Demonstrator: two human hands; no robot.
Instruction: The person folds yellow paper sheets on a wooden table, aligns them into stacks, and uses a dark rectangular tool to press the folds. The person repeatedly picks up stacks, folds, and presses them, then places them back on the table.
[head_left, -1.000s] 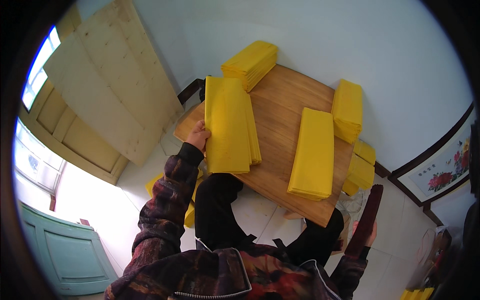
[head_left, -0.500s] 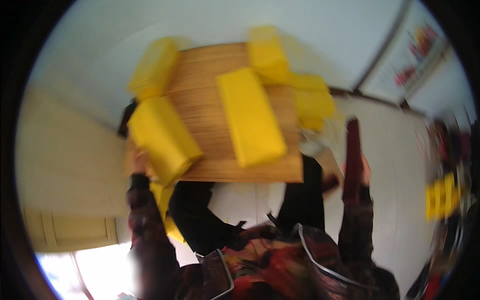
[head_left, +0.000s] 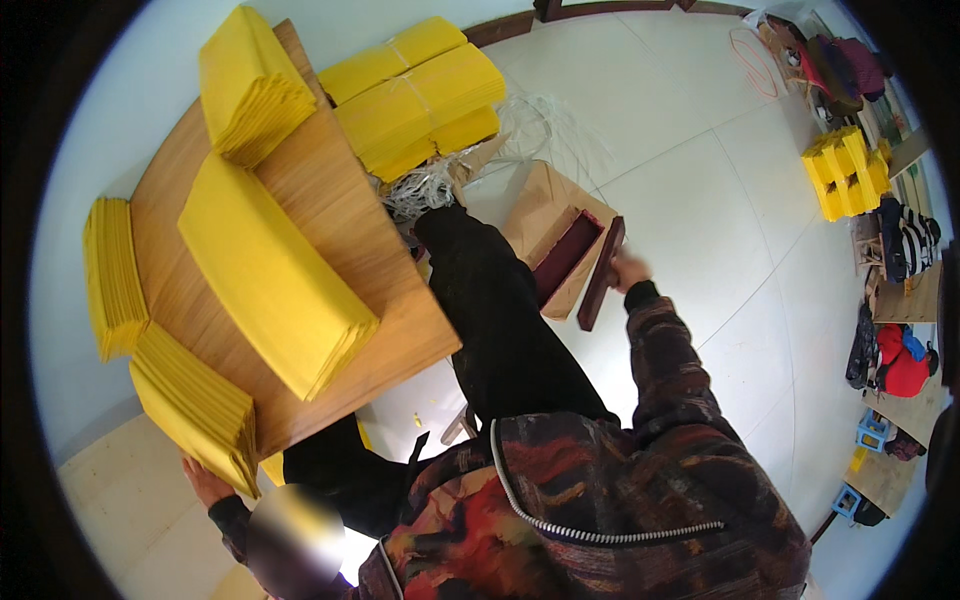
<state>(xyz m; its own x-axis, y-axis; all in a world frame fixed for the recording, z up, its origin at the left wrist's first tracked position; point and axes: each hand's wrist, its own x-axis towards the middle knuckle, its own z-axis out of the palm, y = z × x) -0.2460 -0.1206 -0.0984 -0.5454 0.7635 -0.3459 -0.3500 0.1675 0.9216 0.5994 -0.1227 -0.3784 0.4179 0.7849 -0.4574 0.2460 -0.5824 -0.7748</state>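
Observation:
My right hand (head_left: pixel 628 270) is closed around a long, flat, dark red bar (head_left: pixel 602 275), held above the floor to the right of my legs. Just left of the bar, a dark red open tray (head_left: pixel 570 258) lies on a brown cardboard box (head_left: pixel 545 205). My left hand (head_left: pixel 207 484), fingers stretched out, is at the near left edge of the wooden table (head_left: pixel 330 230), against the outer side of a folded yellow paper stack (head_left: pixel 195 405). A larger yellow stack (head_left: pixel 275 275) lies across the tabletop.
More yellow stacks stand at the table's left edge (head_left: pixel 113 275) and far end (head_left: pixel 250 90). Tied yellow bundles (head_left: pixel 420 95) are piled beyond the table, with clear plastic strands (head_left: pixel 540 130) beside them. Yellow stacks (head_left: pixel 843 175) and clothes (head_left: pixel 905 360) line the right side.
The view has swung right, shifting the table to the left of the picture and bringing the cardboard box and tray into clearer sight. My right hand still holds the dark red bar.

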